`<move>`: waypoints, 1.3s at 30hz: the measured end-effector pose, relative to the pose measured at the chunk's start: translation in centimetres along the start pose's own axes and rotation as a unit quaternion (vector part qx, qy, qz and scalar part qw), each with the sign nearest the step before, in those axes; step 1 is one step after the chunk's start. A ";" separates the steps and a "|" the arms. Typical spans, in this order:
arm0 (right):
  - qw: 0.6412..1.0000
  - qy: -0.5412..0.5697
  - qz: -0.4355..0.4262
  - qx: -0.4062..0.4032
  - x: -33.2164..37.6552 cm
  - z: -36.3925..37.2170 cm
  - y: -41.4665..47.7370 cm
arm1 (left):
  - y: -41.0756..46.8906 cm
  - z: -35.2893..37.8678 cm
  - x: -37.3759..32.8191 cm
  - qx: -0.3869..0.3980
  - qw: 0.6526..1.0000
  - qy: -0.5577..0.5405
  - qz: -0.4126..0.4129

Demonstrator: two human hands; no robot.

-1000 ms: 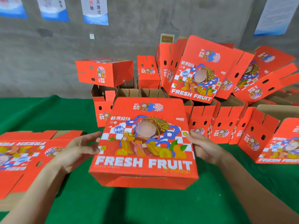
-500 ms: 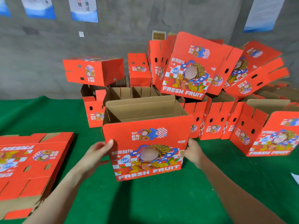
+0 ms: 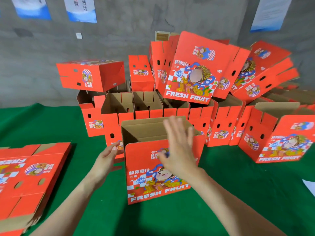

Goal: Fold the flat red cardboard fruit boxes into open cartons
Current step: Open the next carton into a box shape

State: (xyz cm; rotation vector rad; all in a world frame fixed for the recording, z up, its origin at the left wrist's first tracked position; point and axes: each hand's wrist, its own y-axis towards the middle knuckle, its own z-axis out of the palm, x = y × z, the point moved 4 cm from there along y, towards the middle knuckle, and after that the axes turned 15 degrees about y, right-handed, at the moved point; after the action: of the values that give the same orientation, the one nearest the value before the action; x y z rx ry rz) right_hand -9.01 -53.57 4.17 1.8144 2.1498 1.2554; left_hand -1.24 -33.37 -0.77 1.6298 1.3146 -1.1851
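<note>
An open red carton [image 3: 146, 178] printed FRESH FRUIT stands upright on the green cloth in front of me, its brown inside showing at the top. My left hand [image 3: 106, 159] is beside the carton's left wall, fingers apart, just off or barely touching it. My right hand [image 3: 179, 145] is spread flat and blurred in front of the carton's upper front face, holding nothing. A stack of flat red boxes [image 3: 30, 174] lies at the left.
Several folded open cartons [image 3: 221, 121] stand in a row behind, with more cartons [image 3: 190, 68] piled tilted on top against the grey wall. Another carton [image 3: 279, 140] stands at the right. A green cloth [image 3: 247, 184] covers the table.
The carton went from tipped toward me in both hands to upright on the cloth. Both hands have let go; my right hand has swung across its front.
</note>
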 end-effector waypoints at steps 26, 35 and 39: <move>0.875 -0.427 0.080 0.213 -9.4 1.0 9.2 | 3.9 8.0 0.3 0.096 0.990 0.093 -0.039; 0.913 -0.099 0.240 0.314 -10.9 -3.6 8.8 | 5.7 17.6 -6.1 0.187 0.976 0.074 0.080; 0.844 0.012 0.281 0.457 -11.9 -7.3 7.6 | 7.1 18.9 -6.9 0.148 0.960 0.190 0.143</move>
State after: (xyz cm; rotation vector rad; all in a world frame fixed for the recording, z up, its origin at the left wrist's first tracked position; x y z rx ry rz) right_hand -3.11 -67.67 8.41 2.9344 2.5492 0.1715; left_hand 1.26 -54.55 -0.37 2.2679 1.1034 -0.9550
